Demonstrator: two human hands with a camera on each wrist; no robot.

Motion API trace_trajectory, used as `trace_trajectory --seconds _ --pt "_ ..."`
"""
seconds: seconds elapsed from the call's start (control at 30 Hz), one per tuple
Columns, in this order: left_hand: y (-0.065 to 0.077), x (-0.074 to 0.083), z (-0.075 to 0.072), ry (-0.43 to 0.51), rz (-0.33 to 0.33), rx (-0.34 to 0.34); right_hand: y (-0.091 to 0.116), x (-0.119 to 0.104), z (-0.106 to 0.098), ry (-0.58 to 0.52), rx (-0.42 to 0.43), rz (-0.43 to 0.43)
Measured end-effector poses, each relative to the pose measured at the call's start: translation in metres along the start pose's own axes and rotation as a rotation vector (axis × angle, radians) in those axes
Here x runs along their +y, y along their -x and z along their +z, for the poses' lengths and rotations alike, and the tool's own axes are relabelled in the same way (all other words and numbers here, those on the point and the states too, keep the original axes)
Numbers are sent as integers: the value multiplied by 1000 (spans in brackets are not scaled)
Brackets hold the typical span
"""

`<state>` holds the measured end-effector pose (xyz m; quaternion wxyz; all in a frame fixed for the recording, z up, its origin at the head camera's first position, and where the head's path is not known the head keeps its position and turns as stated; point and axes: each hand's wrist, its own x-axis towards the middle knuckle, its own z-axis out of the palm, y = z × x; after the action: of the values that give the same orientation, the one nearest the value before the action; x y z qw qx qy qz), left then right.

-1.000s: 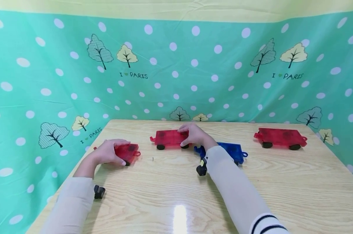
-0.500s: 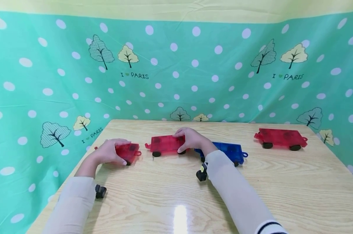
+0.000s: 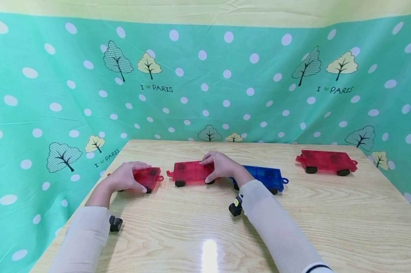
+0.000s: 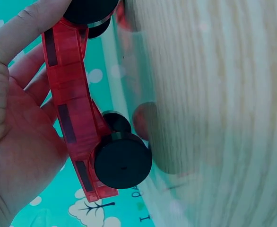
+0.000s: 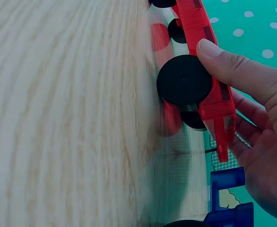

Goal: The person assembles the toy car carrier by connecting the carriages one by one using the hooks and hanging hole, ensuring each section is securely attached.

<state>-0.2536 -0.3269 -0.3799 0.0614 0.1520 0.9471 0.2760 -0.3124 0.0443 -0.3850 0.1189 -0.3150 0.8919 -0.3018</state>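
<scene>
My left hand (image 3: 127, 177) grips a translucent red toy train car (image 3: 147, 176) by its sides, thumb at the near side; the palm covers its left part. Black wheels show under it in the left wrist view. With thumb and fingers, my right hand (image 3: 222, 167) holds the right end of a second red train car (image 3: 188, 172). That car's left hook is close to the first car's ring; whether they touch I cannot tell. Behind my right wrist is a blue train car (image 3: 266, 176), partly hidden. Its hook end (image 5: 228, 177) lies near the held red car's end.
A third red train car (image 3: 329, 161) stands at the far right of the wooden table (image 3: 178, 231). A green dotted curtain (image 3: 205, 76) hangs behind the table and along its sides. A black wrist camera (image 3: 236, 206) sits below my right wrist.
My right hand has brought the middle red car left and nearer to me, so its hook is now close to the left car's ring. My left hand stays almost still.
</scene>
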Motion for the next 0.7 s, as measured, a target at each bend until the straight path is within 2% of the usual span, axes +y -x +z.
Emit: trace_trajectory --seconds 0.33,0.7 --pt "2 7 -8 -25 30 0 7 -7 2 -6 10 9" --pt "-6 19 -16 -53 42 -11 12 -7 8 12 19 -4"
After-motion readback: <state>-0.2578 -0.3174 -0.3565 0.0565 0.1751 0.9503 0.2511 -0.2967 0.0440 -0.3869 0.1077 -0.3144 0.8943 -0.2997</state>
